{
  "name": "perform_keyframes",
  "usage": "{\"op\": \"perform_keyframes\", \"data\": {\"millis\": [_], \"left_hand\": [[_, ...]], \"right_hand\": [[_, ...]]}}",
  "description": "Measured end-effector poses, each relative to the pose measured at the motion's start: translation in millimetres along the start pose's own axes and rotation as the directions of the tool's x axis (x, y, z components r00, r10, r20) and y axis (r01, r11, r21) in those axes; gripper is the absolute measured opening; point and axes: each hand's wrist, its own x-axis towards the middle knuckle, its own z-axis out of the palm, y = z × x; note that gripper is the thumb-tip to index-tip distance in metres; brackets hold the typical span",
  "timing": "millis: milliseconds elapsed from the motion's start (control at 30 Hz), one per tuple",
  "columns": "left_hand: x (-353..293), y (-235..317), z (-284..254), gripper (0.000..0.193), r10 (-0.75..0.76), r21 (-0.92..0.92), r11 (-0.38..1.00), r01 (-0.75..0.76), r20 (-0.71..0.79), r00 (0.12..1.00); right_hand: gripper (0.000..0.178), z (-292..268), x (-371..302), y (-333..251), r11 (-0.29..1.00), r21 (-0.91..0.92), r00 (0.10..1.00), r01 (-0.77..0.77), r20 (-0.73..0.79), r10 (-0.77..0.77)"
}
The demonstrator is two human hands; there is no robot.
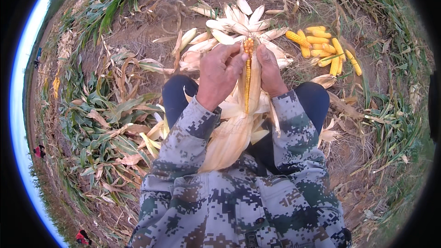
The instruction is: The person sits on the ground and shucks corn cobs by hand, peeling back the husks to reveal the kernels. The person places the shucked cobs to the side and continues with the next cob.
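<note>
In the head view, the ear of corn [248,76] lies between both hands, a strip of yellow kernels bared. The left hand [218,74] pinches its upper end, fingers curled; the right hand [272,71] clasps the husk [228,138] opposite (its fingertips are hidden). Husked cobs [324,47] lie to the right, pale husk-covered ears [234,24] just beyond the hands.

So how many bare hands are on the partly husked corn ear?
2: the left hand at the left of the corn ear, the right hand at its right. No other hand shows.
</note>
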Motion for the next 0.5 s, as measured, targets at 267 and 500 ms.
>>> {"op": "perform_keyframes", "data": {"millis": [267, 500], "left_hand": [[-3.0, 12.1, -3.1, 0.012, -0.019, 0.028, 0.999, 0.02, -0.02, 1.0], [1.6, -6.6, 2.3, 0.005, 0.139, 0.249, 0.962, -0.112, -0.096, 0.986]], "right_hand": [[0.066, 1.8, -1.2, -2.2, 0.997, -0.072, 0.999, -0.002, 0.033, 0.005], [0.067, -2.6, -1.3, 6.9, 0.989, -0.14, 0.998, 0.055, -0.018, -0.058]]}}
